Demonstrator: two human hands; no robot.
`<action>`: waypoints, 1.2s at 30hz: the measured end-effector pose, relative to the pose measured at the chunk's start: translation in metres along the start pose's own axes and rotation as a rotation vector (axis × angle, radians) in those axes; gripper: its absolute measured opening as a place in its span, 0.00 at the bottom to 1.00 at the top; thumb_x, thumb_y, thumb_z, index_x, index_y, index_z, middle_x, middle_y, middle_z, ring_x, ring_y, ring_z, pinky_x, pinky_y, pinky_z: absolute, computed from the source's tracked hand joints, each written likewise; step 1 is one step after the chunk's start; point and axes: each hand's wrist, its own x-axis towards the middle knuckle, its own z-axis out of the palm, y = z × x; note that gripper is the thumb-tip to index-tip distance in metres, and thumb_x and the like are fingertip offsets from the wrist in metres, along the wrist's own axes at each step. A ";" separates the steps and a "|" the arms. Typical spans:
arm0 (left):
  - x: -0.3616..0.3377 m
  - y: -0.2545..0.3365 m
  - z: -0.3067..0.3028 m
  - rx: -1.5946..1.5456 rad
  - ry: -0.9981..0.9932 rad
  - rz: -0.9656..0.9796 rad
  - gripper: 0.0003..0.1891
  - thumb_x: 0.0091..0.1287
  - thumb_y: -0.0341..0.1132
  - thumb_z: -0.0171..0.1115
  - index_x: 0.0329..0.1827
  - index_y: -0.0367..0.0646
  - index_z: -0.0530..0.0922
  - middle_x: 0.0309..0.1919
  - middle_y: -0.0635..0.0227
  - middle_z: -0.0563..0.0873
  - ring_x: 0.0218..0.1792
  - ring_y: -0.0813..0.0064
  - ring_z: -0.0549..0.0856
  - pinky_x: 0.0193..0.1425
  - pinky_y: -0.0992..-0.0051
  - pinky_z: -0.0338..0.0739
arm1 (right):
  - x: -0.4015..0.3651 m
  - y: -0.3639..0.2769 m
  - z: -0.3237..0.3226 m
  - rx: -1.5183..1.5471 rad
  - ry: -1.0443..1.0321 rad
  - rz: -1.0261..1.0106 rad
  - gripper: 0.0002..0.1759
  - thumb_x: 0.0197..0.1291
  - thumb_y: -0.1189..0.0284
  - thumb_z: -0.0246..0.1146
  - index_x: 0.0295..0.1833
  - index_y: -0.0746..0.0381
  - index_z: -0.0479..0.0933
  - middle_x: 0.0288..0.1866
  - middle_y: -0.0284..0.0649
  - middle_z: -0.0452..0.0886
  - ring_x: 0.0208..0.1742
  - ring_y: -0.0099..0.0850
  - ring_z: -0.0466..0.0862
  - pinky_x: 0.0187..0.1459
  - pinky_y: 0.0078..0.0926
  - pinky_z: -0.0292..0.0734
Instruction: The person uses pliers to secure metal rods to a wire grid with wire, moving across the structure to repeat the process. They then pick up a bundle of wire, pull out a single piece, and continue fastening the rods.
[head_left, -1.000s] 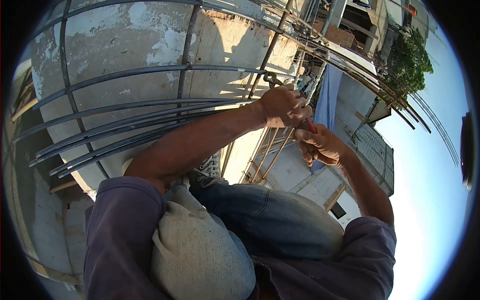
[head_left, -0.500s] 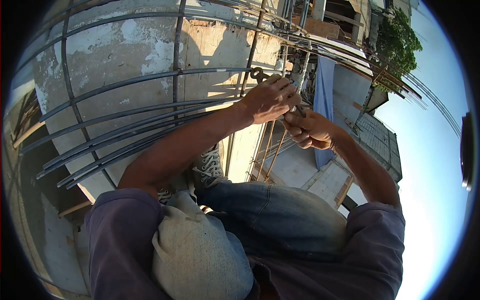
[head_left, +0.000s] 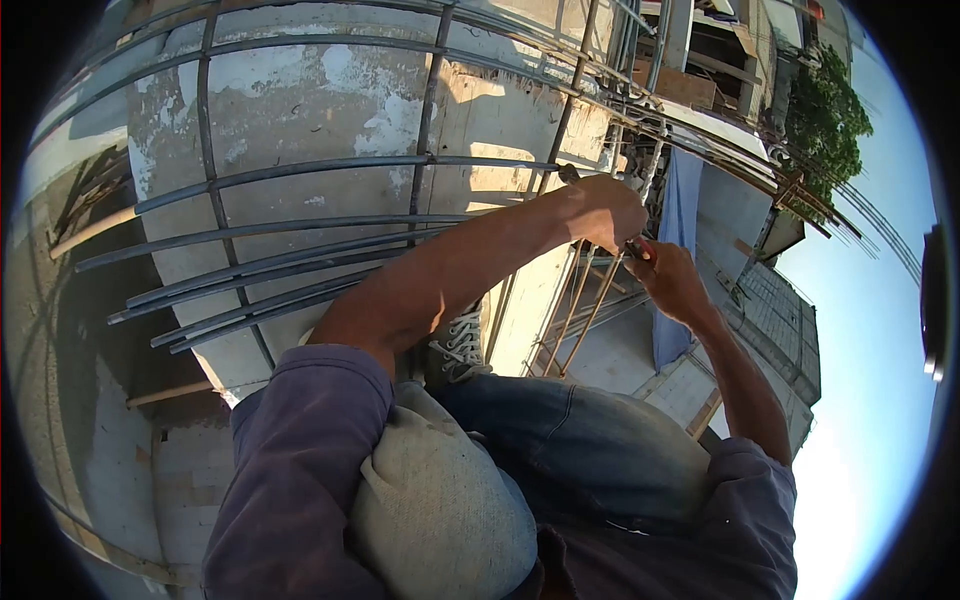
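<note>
Rebar joint (head_left: 570, 172), far and right of middle where a dark horizontal bar meets an upright, is where both hands meet. Left hand (head_left: 603, 210) is curled closed against it, its back to the camera; whether the fingers clasp bar or wire I cannot tell. Right hand (head_left: 672, 283), just right of it, is wrapped tight round a red-handled tool (head_left: 640, 250), whose head is hidden behind the left hand.

That hidden head sits close to the left fingers, so a slip under force could likely pinch them. Both hands are busy and the person is perched on the bars above an open drop at right. A lost footing or a dropped tool would probably go a long way down.

Counted: two hands, one tool, one laced shoe (head_left: 460, 345) in view, one cloth pouch (head_left: 440, 500) near the waist, two thin rusty rods (head_left: 585, 305) below the hands, two dark uprights (head_left: 205, 150) left of the joint, at least six dark horizontal bars (head_left: 300, 235), some bunched too close to separate, and one blue sheet (head_left: 680, 220) at far right.
</note>
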 end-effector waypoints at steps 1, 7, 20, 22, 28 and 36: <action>-0.007 0.001 -0.001 0.104 0.068 0.078 0.11 0.50 0.42 0.65 0.29 0.44 0.83 0.24 0.59 0.85 0.28 0.57 0.86 0.31 0.58 0.79 | 0.000 0.004 -0.002 0.187 -0.152 0.069 0.14 0.66 0.64 0.61 0.36 0.65 0.77 0.21 0.39 0.78 0.24 0.30 0.80 0.26 0.31 0.71; -0.035 0.001 0.025 0.254 0.508 0.192 0.03 0.57 0.37 0.63 0.30 0.51 0.81 0.24 0.66 0.80 0.32 0.66 0.83 0.36 0.67 0.77 | -0.004 0.026 0.019 1.262 -0.622 0.245 0.14 0.67 0.61 0.62 0.35 0.59 0.71 0.19 0.31 0.73 0.17 0.20 0.74 0.16 0.18 0.68; -0.109 0.039 -0.017 0.420 0.192 -0.127 0.33 0.53 0.36 0.72 0.64 0.46 0.70 0.59 0.54 0.75 0.64 0.54 0.73 0.67 0.52 0.66 | -0.018 -0.007 0.104 1.662 -0.661 -0.066 0.32 0.68 0.75 0.46 0.77 0.59 0.50 0.57 0.55 0.75 0.53 0.47 0.82 0.59 0.47 0.78; -0.153 0.045 -0.025 0.262 0.340 -0.196 0.25 0.56 0.33 0.70 0.58 0.43 0.75 0.56 0.56 0.77 0.63 0.55 0.73 0.67 0.55 0.66 | -0.025 -0.022 0.123 1.773 -0.596 -0.092 0.35 0.66 0.75 0.43 0.79 0.58 0.45 0.63 0.59 0.71 0.55 0.49 0.81 0.60 0.50 0.76; -0.250 0.056 -0.056 0.449 0.723 -0.418 0.11 0.61 0.34 0.66 0.45 0.41 0.81 0.47 0.62 0.80 0.58 0.58 0.76 0.64 0.57 0.66 | -0.034 -0.003 0.159 1.265 -0.135 -0.085 0.30 0.71 0.69 0.42 0.77 0.62 0.51 0.60 0.52 0.75 0.50 0.36 0.84 0.51 0.34 0.80; -0.252 0.052 -0.051 0.746 0.530 -0.509 0.13 0.66 0.42 0.62 0.45 0.43 0.82 0.41 0.64 0.84 0.48 0.64 0.81 0.60 0.60 0.66 | 0.000 0.005 0.175 1.060 0.403 -0.350 0.25 0.74 0.65 0.44 0.71 0.67 0.63 0.35 0.36 0.77 0.24 0.20 0.75 0.26 0.20 0.71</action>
